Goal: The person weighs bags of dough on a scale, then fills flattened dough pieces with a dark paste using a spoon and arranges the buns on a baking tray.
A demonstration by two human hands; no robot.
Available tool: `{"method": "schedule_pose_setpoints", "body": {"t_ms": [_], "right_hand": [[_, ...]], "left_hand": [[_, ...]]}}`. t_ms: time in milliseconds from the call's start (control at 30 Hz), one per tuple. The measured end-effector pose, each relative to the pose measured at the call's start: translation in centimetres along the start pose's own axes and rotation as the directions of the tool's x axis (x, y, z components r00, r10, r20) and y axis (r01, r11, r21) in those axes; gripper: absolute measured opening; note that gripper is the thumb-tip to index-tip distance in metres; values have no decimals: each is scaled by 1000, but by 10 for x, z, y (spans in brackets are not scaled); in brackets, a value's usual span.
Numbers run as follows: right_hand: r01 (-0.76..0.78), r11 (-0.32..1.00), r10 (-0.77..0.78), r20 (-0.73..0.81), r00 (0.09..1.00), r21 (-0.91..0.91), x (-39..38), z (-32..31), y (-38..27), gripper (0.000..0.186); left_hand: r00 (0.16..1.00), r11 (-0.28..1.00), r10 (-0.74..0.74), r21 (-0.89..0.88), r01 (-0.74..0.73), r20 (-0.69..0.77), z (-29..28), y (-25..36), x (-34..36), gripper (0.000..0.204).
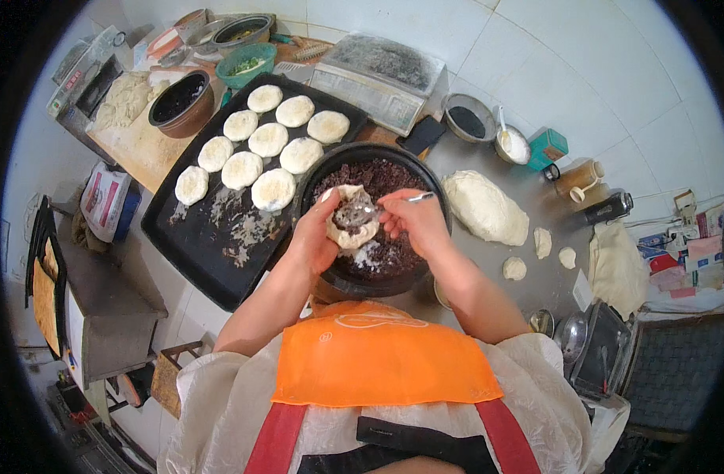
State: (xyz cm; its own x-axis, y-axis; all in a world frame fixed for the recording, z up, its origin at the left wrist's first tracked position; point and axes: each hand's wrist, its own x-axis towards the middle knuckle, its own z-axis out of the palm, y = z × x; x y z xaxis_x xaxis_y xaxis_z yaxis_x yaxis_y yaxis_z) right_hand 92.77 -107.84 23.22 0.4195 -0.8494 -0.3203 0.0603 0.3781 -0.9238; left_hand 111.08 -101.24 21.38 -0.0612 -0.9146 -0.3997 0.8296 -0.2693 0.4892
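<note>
My left hand [315,237] is closed around a cupped round of dough [352,237] with dark filling in its hollow. In my right hand [417,217] is a metal spoon [420,197], its handle sticking out past my fingers and its bowl end down in the dough. Both hands are over a large black tub [315,170] of dark reddish-brown filling [393,175], which has a white patch near its front. To the left, a black baking tray [192,257] holds several flat round filled cakes [268,139].
Right of the tub lie a big lump of dough [486,208] and small dough pieces [514,268]. Behind are bowls of black seeds [465,118] and white powder [513,147], a phone [422,135] and a floury scale [378,79]. A brown pot [182,104] stands at back left.
</note>
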Motion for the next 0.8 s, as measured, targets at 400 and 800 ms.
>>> {"method": "schedule_pose_setpoints", "body": {"t_ms": [400,800], "right_hand": [[137,907,-235,-210,949,-398,2,23,32,16],[-89,993,100,-148,984,81,22,16,29,13]], "left_hand": [[896,853,436,357,-380,-87,5,59,1,36],[905,943,333,93,-320,-264,-20,67,-33,40]]}}
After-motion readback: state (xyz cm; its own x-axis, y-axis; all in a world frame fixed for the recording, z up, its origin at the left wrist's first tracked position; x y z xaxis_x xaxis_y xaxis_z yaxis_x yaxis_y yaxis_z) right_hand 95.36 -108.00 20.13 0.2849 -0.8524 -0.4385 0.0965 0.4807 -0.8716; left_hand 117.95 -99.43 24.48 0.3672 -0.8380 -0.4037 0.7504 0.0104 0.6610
